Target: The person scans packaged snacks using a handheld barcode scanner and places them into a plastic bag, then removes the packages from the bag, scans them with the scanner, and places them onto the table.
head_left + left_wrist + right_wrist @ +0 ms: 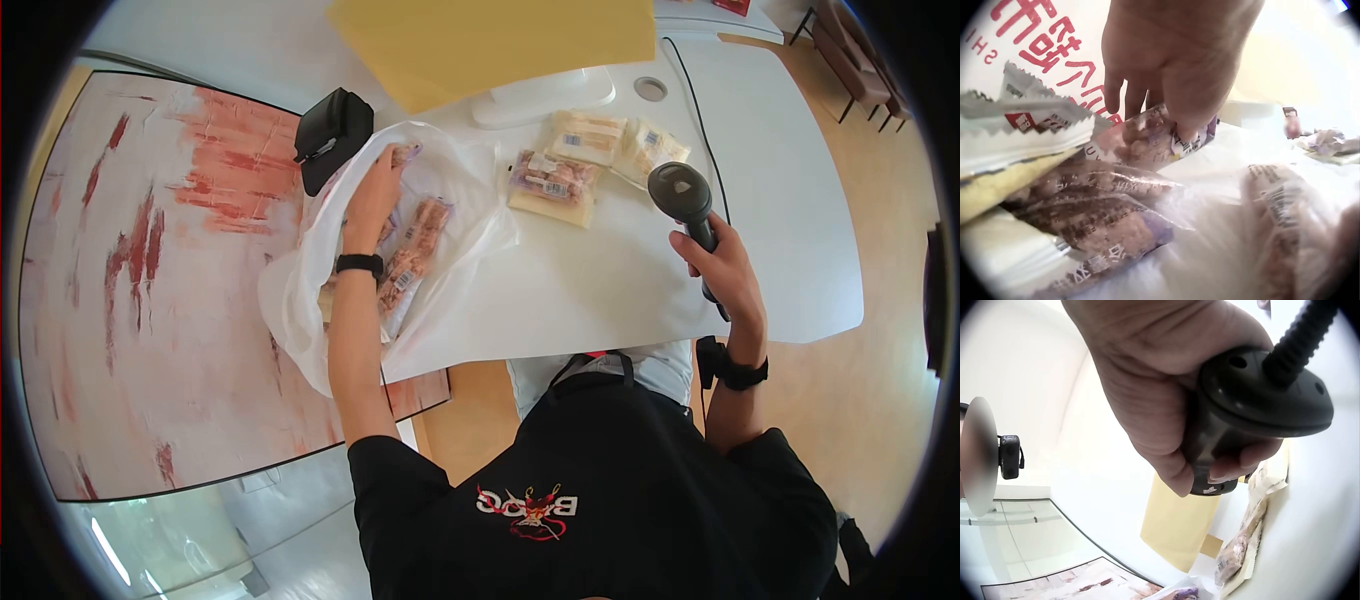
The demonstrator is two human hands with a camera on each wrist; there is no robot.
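Observation:
My left hand [370, 205] reaches down inside a white plastic bag [465, 170] with red lettering. Its thumb and fingers pinch a clear-and-purple snack packet [1138, 140] with pinkish-brown pieces inside. Beside that hand, a long packet of similar pieces [416, 255] lies in the bag. More packets [1097, 231] are piled below the fingers, among them a pale yellow one [1016, 181] at the left of the left wrist view. My right hand [730, 272] grips a black barcode scanner [682, 192] by its handle, holding it over the white table. A ribbed cable runs from the handle's end.
Several snack packets [555, 180] lie on the white table [600, 290] between bag and scanner. Behind the bag stands a black box-like device [335, 140]. A yellow panel [500, 45] rises at the back. To the left lies a red-and-white painted panel [150, 280].

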